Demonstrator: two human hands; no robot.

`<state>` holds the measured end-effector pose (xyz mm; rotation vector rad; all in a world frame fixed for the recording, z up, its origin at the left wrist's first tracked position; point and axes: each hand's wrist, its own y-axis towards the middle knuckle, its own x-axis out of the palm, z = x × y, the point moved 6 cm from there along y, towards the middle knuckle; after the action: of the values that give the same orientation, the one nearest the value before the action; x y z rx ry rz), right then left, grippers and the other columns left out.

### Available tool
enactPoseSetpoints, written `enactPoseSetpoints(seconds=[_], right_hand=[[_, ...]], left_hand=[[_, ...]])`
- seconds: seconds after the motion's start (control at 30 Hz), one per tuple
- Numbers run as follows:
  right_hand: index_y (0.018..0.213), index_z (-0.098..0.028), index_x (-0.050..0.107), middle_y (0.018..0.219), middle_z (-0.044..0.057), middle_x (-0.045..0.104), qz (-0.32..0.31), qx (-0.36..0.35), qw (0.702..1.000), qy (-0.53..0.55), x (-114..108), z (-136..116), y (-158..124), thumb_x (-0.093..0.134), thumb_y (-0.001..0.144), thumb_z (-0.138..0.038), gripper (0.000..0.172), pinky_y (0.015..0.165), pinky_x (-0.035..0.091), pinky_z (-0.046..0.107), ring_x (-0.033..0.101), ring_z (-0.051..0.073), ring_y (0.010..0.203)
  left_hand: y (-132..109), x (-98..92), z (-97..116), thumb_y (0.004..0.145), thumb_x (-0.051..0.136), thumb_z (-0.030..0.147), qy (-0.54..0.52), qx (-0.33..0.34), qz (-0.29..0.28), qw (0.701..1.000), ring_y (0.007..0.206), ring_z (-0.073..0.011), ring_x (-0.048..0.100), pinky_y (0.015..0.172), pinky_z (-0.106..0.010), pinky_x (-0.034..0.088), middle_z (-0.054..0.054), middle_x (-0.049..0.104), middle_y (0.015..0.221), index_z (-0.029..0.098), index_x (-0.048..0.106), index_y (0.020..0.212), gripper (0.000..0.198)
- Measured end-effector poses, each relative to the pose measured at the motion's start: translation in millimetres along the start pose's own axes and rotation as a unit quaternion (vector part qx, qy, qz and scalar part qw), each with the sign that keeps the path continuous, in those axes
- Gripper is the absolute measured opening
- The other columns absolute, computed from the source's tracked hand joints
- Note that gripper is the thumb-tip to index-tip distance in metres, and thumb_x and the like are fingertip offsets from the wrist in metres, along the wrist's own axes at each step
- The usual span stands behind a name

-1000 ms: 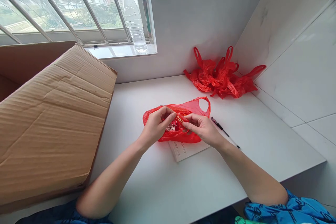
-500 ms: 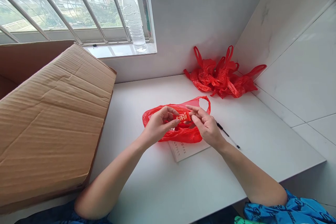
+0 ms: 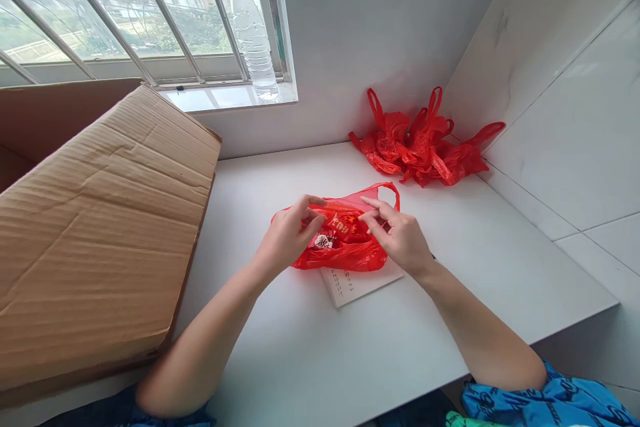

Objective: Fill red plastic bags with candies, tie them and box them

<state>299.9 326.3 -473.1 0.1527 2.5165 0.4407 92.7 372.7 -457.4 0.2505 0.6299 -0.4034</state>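
A red plastic bag (image 3: 357,258) lies on the table with its mouth open and one handle loop upright at the back right. Inside it rests a small red packet (image 3: 341,223) with yellow lettering, and beside that shows a round white label (image 3: 323,241) with a dark character. Over the bag's left side hovers my left hand (image 3: 287,237), thumb and forefinger apart, holding nothing. My right hand (image 3: 397,237) is at the bag's right side below the handle loop, fingers apart and nothing visible in them. Beneath the bag sticks out a notebook (image 3: 350,289) with handwritten numbers.
At left stands a large open cardboard box (image 3: 110,227). Several crumpled red bags (image 3: 420,147) sit in the back right corner against the wall. A clear water bottle (image 3: 253,40) stands on the windowsill. The white table (image 3: 285,347) ends at a slanting front edge.
Both hands have let go of the small red packet, which now lies in the bag. My left hand has moved left and my right hand slightly right, uncovering more of the contents.
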Motion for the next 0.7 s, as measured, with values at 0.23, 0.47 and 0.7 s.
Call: enactPoseSetpoints(seconds=[0.23,0.47,0.7], right_hand=[[0.117,-0.022,0.064,0.093,0.005,0.071,0.18,-0.001,0.976,-0.124,-54,17,9,0.05,0.097,-0.041,0.03,0.07,0.05,0.032,0.063,0.018,0.071],[0.104,-0.022,0.064,0.108,0.007,0.066,0.092,0.053,0.98,-0.168,-45,43,16,0.062,0.088,-0.053,0.035,0.072,0.048,0.034,0.064,0.021,0.086],[0.09,-0.022,0.068,0.096,0.004,0.069,0.052,0.109,0.975,0.186,-49,44,18,0.07,0.082,-0.049,0.028,0.079,0.051,0.034,0.062,0.019,0.083]], left_hand=[[1,-42.3,-3,0.091,0.051,0.036,0.285,-0.021,0.052,0.957,0.062,-0.0176,0.058,0.052,-0.026,0.029,0.0,0.072,0.081,0.027,0.067,0.085,0.019],[-9,-19.1,-17,0.075,0.065,0.035,0.346,-0.034,-0.061,0.936,0.054,-0.0144,0.051,0.048,-0.027,0.023,-0.003,0.068,0.091,0.025,0.067,0.076,0.01],[-16,-32.2,-1,0.081,0.055,0.022,0.314,-0.025,-0.026,0.949,0.053,-0.0143,0.049,0.05,-0.026,0.024,-0.002,0.064,0.073,0.023,0.063,0.069,0.014]])
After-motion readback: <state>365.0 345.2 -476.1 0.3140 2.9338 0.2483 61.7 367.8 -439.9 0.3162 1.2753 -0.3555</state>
